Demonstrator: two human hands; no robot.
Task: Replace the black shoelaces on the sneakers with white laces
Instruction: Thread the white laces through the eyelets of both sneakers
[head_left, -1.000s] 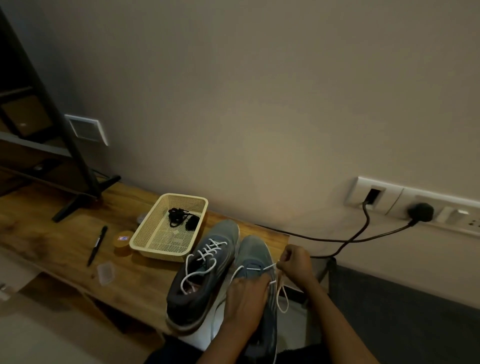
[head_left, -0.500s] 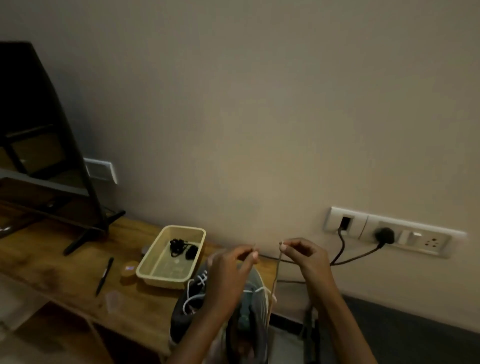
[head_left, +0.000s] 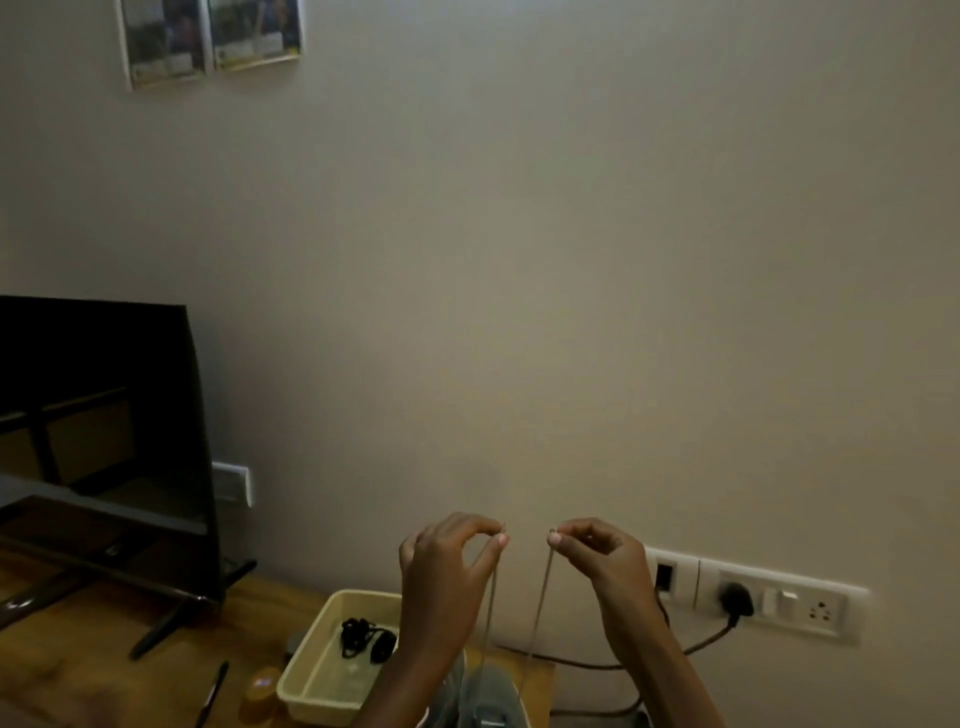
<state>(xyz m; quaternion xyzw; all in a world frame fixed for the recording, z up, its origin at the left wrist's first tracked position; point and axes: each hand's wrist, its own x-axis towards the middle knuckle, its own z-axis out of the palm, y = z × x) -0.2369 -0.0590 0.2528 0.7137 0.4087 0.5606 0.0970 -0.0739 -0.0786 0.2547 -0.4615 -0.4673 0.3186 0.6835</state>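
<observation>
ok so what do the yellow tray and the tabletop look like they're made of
The tray looks like pale yellow moulded plastic: thin walls, rounded rim, faint sheen. The tabletop looks like wood or a wood-look laminate, with warm brown grain streaks and a soft gloss; the blur leaves open which.

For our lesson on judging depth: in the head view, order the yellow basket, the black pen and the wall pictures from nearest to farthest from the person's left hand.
1. Yellow basket, just below and left of the left hand.
2. Black pen, farther left on the table.
3. Wall pictures, high at top left.
</observation>
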